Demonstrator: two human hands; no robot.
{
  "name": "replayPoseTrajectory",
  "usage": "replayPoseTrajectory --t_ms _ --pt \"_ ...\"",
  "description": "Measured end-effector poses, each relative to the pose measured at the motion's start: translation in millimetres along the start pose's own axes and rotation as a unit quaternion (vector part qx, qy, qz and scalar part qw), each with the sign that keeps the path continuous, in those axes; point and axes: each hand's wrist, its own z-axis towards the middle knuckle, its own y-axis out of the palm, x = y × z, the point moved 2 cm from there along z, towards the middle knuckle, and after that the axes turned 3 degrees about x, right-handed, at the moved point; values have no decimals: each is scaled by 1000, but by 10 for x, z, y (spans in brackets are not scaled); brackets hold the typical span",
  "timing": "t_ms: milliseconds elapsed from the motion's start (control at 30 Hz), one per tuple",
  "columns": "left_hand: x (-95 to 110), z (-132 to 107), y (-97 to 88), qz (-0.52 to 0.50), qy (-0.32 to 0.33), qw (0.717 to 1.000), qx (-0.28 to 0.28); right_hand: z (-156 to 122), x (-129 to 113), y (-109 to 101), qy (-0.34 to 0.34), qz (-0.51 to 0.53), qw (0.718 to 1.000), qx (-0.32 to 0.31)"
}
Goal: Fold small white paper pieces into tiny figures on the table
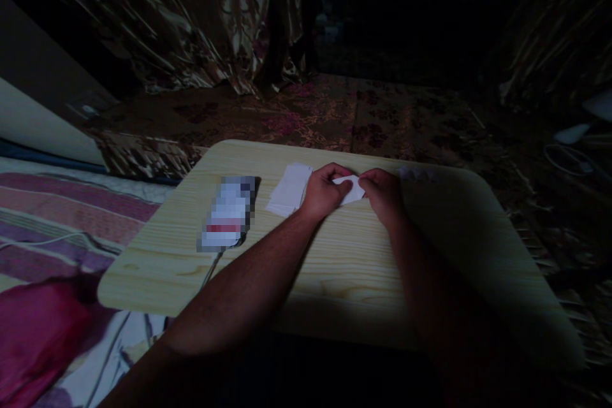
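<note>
Between my two hands, just above the wooden table [335, 287], is a small piece of white paper [350, 190] that looks folded. My left hand [325, 191] pinches its left side, with the thumb lying on top. On the paper's right edge the fingers of my right hand [382, 191] are closed. A stack of white paper sheets [289, 190] lies on the table beside my left hand. To the right of my right hand sit several small pale folded pieces [417, 174], dim in the shadow.
A phone with a blurred, lit screen [228, 213] lies at the table's left, its cable [210, 271] running off the front edge. Left of the table is a striped bed cover [71, 217] with a pink cloth [43, 338]. Curtains [229, 19] hang behind a patterned, cloth-covered ledge [306, 111].
</note>
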Motion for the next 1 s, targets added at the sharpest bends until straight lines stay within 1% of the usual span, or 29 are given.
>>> replayPoseTrajectory --t_ms 233,400,600,767,867,1000 --pt "-3 13 15 -4 24 1000 -16 21 55 -5 -26 -5 1000 1" --pt "-5 16 16 -11 18 1000 -16 13 46 1 -17 11 1000 1" --pt "-10 16 10 0 24 999 -23 -10 -1 -5 -10 2 1000 -6" --pt "-8 14 22 -11 18 999 -39 -1 6 -8 -32 -18 999 5" --pt "-7 9 22 -5 11 999 -30 3 11 -7 -28 -25 999 11" --pt "-5 8 10 0 14 1000 -11 0 14 0 -21 -2 1000 7"
